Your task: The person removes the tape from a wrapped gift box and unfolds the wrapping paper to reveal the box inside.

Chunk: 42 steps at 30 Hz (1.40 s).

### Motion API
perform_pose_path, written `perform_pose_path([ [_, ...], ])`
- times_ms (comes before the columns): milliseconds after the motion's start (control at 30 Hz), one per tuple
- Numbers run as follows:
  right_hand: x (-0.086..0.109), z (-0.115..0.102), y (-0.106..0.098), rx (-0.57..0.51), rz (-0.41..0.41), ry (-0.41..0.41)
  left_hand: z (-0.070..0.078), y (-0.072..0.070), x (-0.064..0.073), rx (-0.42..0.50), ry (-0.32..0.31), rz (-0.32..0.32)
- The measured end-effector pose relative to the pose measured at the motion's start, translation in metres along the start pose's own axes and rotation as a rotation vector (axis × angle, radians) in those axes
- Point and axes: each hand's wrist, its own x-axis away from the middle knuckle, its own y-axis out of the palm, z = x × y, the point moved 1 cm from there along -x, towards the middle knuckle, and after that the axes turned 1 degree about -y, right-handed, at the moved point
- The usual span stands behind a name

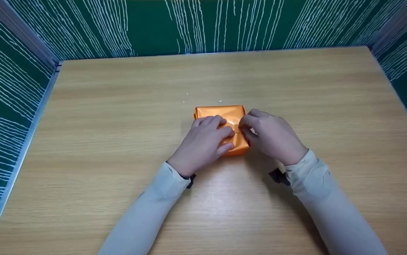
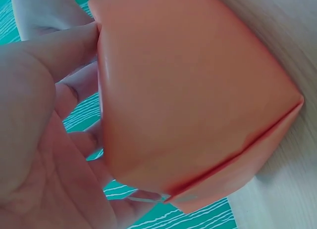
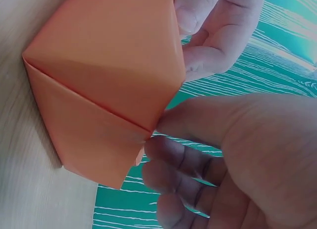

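Note:
A small box-shaped package wrapped in shiny orange paper [image 1: 230,112] sits near the middle of the table in the head view. My left hand [image 1: 203,140] rests on its top from the left, fingers spread across it and pressing it. At the right side, my right hand [image 1: 273,136] pinches the edge of the orange wrapping between thumb and fingers. In the right wrist view a folded flap [image 3: 86,132] of the wrapping slants down the end of the package, with thumb and fingertips at its upper corner. The left wrist view shows a creased fold [image 2: 228,164] along the near end.
The package stands on a wooden table [image 1: 118,106] with a few tiny white specks [image 1: 220,101] behind it. Green panels with white lines [image 1: 154,28] enclose the back and both sides. Pale sleeves [image 1: 143,216] cover the forearms.

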Motion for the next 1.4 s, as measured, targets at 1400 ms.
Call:
perform_pose_path([
  [1400,0.0013,0.001,-0.0008,-0.017,0.015,-0.013,0.0024,0.0019,-0.001,0.018,0.002,0.036],
])
